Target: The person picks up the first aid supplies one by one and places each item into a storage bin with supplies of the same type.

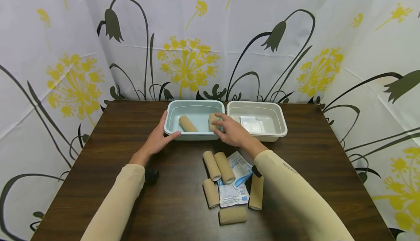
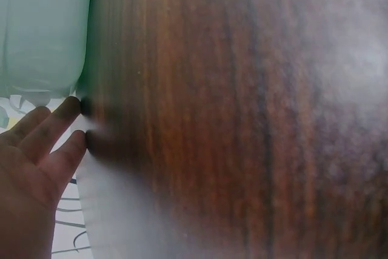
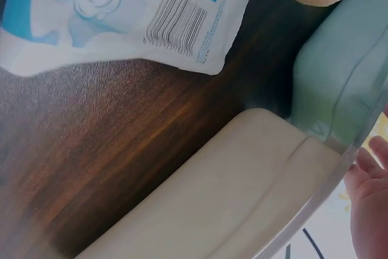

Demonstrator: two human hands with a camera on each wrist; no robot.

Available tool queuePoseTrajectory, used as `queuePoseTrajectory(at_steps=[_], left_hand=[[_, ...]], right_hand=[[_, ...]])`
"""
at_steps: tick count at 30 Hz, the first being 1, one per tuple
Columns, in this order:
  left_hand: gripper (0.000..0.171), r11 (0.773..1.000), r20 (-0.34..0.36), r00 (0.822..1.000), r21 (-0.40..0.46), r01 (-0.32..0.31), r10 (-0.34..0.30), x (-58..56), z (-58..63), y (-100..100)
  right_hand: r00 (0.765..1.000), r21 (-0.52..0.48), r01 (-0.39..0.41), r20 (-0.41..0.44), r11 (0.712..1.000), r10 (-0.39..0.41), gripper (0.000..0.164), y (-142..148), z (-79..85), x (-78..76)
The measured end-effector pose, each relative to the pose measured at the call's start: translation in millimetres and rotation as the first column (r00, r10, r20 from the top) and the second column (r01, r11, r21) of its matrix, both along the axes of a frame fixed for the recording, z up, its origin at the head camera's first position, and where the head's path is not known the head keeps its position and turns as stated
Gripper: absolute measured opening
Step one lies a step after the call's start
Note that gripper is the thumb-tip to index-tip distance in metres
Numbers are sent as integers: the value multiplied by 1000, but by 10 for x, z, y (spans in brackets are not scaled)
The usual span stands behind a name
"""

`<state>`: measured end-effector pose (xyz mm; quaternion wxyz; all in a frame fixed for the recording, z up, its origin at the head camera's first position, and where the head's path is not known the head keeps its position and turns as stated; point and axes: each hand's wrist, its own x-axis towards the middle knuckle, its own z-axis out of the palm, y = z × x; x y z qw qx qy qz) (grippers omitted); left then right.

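Note:
A pale blue plastic tub stands at the back of the table with a cardboard tube lying slantwise inside. My left hand rests against its left end, fingers extended along the outside and thumb at the front rim. Over the tub's right end, my right hand spreads its fingers on a second cardboard tube; whether they grip it is unclear. In the right wrist view, part of the right hand shows beyond the tub rims, with the fingertips mostly cut off.
A cream tub holding a white packet stands right of the blue one. Nearer me lie several cardboard tubes, one crosswise, around and on two white-and-blue packets. A patterned curtain hangs behind the table.

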<state>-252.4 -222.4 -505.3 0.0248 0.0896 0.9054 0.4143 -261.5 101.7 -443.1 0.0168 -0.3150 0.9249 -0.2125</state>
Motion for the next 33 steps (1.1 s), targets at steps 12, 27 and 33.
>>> queuePoseTrajectory(at_steps=[12, 27, 33], left_hand=[[98, 1000, -14, 1000, 2, 15, -15, -24, -32, 5], [99, 1000, -20, 999, -3, 25, -25, -35, 14, -18], [97, 999, -6, 999, 0, 39, -39, -32, -5, -20]], right_hand=[[997, -31, -67, -31, 997, 66, 38, 107, 77, 249], [993, -83, -78, 79, 993, 85, 43, 821, 162, 1074], [995, -63, -28, 91, 998, 34, 51, 1210, -105, 1402]])
